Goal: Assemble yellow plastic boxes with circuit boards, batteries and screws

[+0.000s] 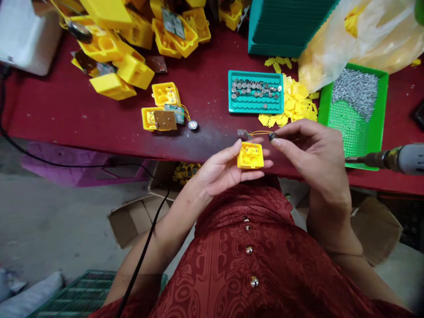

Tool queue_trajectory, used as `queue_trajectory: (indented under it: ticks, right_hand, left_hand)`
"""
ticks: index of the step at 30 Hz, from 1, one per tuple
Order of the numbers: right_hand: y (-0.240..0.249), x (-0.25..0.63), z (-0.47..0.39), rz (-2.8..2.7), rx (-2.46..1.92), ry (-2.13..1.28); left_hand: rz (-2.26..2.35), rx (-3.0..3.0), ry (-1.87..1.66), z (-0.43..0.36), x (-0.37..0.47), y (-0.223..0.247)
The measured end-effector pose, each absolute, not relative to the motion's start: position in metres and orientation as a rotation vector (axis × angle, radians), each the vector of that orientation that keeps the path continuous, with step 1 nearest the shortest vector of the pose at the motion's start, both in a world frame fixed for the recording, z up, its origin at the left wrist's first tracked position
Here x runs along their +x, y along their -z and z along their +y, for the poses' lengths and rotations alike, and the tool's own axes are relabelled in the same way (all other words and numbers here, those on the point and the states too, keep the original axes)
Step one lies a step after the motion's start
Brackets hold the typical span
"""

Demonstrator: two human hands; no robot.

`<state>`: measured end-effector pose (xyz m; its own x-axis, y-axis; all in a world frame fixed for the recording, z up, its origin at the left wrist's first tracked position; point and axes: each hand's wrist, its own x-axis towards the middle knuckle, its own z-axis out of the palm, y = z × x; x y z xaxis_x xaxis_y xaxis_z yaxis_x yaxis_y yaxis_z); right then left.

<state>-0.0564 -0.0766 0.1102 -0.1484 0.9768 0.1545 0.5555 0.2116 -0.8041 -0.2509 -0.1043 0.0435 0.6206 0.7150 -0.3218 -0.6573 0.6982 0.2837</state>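
Observation:
My left hand holds a small yellow housing with its open side up, thumb on its left edge and fingers beneath. A circuit board, blurred, hangs at its top edge. Two yellow wires run from there to a small dark round part, pinched between thumb and forefinger of my right hand. Left of my hands, on the red table, lie two more yellow housings with a brown board and a silver round part on wires.
Ahead stand a teal tray of round metal pieces, loose yellow tabs and stacked teal trays. A green basket holds screws; a power driver points in from the right. Yellow housings pile up at upper left. A black cable crosses my left arm.

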Motion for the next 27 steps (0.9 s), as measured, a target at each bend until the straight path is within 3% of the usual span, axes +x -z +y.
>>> queue_trajectory:
  ticks: [8,21,27]
  right_hand:
    - [-0.104,-0.069,-0.093,-1.982,-1.353,-0.851]
    - [-0.086,-0.077,-0.102,-2.148,-1.407,-0.479]
    - [-0.092,-0.078,-0.095,-1.95,-1.458,-0.972]
  left_hand:
    - [0.649,0.393,-1.017,-0.109,-0.247,-0.047]
    - [0.709,0.685,-1.136,-0.115,-0.243,-0.036]
    - [0.746,0.428,-1.093,-0.111,-0.24,-0.053]
